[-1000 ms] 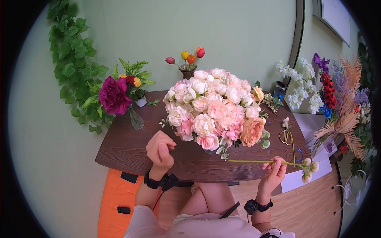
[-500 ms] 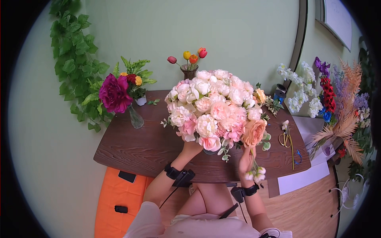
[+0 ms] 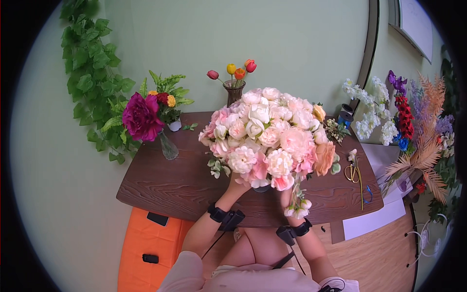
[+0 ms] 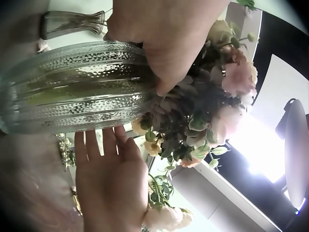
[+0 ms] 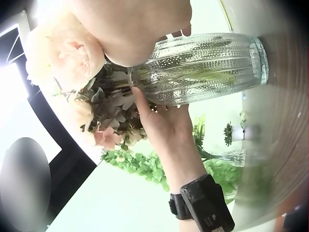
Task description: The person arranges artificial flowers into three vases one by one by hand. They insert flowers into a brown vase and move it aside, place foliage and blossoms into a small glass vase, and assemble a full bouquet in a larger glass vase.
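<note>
A ribbed clear glass vase [image 4: 82, 89] [image 5: 207, 67] bears a big round bouquet of white, pink and peach flowers [image 3: 272, 136]. Around its upper part, my left hand [image 3: 236, 187] [image 4: 169, 36] [image 5: 169, 130] curls its fingers and thumb. From the other side my right hand [image 3: 286, 198] [image 4: 113, 188] [image 5: 137, 24] holds the glass, fingers partly hidden behind it. White buds [image 3: 299, 209] [image 4: 166, 217] on a green stem hang beside the right hand; where that stem is held cannot be seen. The vase stands upright on the brown table [image 3: 165, 185], largely under the blooms.
Scissors [image 3: 351, 173] and a green stem [image 3: 360, 190] lie at the table's right. A magenta flower [image 3: 142, 117] in a small glass vase stands left, tulips [image 3: 239, 73] behind. Sprays of colored flowers [image 3: 404, 117] fill the far right.
Both hands have moved in under the blooms onto the vase, the right one bringing the white-bud stem from the right. The bouquet has turned and shifted slightly.
</note>
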A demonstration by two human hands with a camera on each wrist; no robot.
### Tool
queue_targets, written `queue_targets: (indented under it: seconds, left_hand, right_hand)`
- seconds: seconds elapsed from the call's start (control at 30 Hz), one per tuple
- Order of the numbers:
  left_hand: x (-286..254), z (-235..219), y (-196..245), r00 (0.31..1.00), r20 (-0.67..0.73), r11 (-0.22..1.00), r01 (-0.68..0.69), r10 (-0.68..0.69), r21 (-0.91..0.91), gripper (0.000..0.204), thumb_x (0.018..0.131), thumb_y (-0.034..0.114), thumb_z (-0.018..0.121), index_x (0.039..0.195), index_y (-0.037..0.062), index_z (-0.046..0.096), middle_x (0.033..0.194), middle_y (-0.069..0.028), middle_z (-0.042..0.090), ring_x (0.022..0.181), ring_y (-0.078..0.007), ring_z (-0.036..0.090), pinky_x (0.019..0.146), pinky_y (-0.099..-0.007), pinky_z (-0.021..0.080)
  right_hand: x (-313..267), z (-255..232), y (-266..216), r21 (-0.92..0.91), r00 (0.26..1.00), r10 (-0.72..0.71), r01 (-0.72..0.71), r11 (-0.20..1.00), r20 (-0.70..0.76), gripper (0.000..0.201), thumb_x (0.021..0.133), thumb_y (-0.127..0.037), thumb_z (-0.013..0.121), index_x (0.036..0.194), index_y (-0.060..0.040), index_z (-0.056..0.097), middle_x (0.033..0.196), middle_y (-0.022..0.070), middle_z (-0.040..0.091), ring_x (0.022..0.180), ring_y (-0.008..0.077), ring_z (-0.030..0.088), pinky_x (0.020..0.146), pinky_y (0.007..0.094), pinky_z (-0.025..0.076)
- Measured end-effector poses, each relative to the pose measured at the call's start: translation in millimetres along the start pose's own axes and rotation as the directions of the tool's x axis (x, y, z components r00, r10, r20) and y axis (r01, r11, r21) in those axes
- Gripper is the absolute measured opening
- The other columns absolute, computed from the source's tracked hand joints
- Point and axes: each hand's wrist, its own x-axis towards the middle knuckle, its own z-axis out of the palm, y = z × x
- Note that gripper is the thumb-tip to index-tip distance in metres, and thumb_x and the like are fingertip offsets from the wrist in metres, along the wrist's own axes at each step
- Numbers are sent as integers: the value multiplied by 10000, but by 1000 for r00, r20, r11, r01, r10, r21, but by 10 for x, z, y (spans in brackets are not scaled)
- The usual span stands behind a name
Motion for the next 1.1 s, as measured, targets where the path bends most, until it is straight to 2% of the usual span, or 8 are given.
queue_targets:
  seconds: [0.07,0.1,0.17,0.57,0.63,0.87,0.93,1.1]
  left_hand:
    - [-19,49,-30,1000,1,996,-18,18,-89,583,701,402,590,1199,114,496,1232,-122,479,1123,-314,460,972,-399,340]
    - [45,21,623,986,-33,907,-137,163,397,502,729,330,582,1177,118,504,1126,-109,549,1067,-292,501,963,-419,329]
    - [25,-2,616,987,-16,895,-139,161,423,497,730,327,582,1174,118,505,1121,-108,551,1063,-291,503,959,-420,332]
    - [-689,-274,522,980,175,703,-189,93,686,441,747,298,573,1143,114,517,1055,-96,576,1014,-284,526,908,-424,370]
    - [-269,-112,544,976,205,663,-201,74,721,432,750,293,572,1138,113,519,1044,-94,580,1005,-283,529,900,-425,377]
    - [-528,-441,490,952,305,502,-266,4,823,399,760,276,567,1120,110,526,1006,-87,595,976,-279,542,871,-427,399]
    - [-419,-663,1211,927,135,904,295,-349,310,307,778,228,571,1047,83,551,918,-80,613,840,-288,585,746,-403,456]
    - [-289,-1025,2353,797,508,798,-54,-328,600,213,773,182,612,922,29,598,818,-107,622,745,-270,617,635,-316,480]
  right_hand:
    - [2,105,-224,-516,975,-214,154,843,-59,258,936,-189,400,1072,6,500,1025,90,558,940,175,526,825,316,421]
    - [4,200,-357,-516,975,-215,153,843,-60,258,936,-189,400,1072,6,500,1025,90,558,940,175,526,825,316,421]
    - [9,376,-560,-564,998,-20,47,824,53,301,915,-106,368,1171,32,444,1103,150,541,997,254,517,901,333,377]
    - [-89,643,-777,-378,996,-94,86,922,-4,260,877,-140,437,1096,-9,490,973,88,574,853,208,540,759,307,422]
    - [-25,272,-278,-669,996,-5,61,741,85,275,883,-142,430,1113,1,472,1003,115,561,891,215,531,796,314,413]
    - [-28,589,-1202,-346,983,-71,8,938,-167,402,974,-270,311,1227,26,408,1139,116,521,970,189,519,852,297,421]
    - [4,253,-1237,-403,961,-67,-48,914,-267,375,975,-262,305,1190,5,458,1105,95,529,927,132,530,767,261,456]
    - [22,-264,-1668,-384,919,-207,67,921,-336,328,965,-291,356,1054,-16,510,1050,84,553,876,117,557,685,229,472]
